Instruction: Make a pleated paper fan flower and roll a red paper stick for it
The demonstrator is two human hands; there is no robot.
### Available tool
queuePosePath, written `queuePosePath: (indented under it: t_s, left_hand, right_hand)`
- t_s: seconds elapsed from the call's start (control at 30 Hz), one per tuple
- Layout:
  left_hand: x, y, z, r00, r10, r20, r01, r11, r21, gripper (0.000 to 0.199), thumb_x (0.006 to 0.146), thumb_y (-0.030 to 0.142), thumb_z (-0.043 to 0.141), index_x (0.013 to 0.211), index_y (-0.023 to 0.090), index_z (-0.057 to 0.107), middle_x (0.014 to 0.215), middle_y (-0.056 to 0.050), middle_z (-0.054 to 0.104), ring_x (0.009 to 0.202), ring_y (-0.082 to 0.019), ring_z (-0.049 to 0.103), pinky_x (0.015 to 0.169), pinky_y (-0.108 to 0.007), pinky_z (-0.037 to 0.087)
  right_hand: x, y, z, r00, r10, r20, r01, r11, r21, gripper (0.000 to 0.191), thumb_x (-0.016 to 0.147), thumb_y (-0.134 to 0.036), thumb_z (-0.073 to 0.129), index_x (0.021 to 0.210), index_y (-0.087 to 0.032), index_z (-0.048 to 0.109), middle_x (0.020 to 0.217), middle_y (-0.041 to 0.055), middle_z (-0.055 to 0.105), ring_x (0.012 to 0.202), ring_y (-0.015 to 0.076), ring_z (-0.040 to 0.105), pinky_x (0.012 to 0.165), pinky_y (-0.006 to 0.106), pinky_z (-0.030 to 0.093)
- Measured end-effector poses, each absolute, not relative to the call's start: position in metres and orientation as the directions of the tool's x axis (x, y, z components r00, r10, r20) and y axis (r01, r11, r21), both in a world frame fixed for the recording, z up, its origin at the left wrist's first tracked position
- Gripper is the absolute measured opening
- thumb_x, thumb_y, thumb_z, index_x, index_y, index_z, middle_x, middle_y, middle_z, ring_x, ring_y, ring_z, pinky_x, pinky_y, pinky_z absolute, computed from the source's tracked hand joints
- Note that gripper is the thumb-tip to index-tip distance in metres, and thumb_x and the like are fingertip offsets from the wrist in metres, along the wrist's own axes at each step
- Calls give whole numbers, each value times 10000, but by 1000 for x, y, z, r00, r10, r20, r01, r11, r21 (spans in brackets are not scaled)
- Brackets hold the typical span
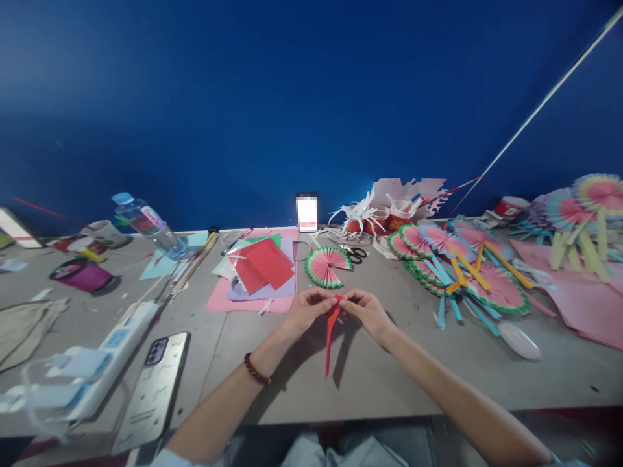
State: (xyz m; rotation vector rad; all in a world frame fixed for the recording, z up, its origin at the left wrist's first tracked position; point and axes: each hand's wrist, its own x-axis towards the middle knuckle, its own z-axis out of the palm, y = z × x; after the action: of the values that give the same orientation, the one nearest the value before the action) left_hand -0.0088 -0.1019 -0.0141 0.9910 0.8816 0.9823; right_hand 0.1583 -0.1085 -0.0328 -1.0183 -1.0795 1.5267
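My left hand (311, 309) and my right hand (363, 311) meet above the middle of the table, thumbs and fingers pinched together. Between them they grip the top end of a red paper strip (331, 340), which hangs down toward me and casts a shadow on the tabletop. Just beyond my fingertips lies a round pleated paper fan (327, 264), pink with a green edge, with a wedge-shaped gap on its right. Black-handled scissors (359, 254) rest right beside the fan. Sheets of red paper (267, 264) lie on coloured sheets to the left.
Several finished pleated fans (496, 285) with paper handles pile up on the right, near a white computer mouse (520, 342). A lit phone (307, 214) leans against the blue wall. At left are a power strip (117, 353), another phone (153, 389) and a water bottle (148, 224).
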Motion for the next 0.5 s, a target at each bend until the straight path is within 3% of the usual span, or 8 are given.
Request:
queuePosePath:
  t_s: [0.5]
  left_hand:
    - [-7,-102,-24,229,972,-53,-204,101,974,309,635,399,831,649,161,634,593,4,601,569,-107,534,583,-243,434]
  right_hand:
    - [154,-108,-42,-87,996,-16,-177,-32,-984,433,583,-559,832,638,-188,617,517,-29,555,486,95,471,481,242,381]
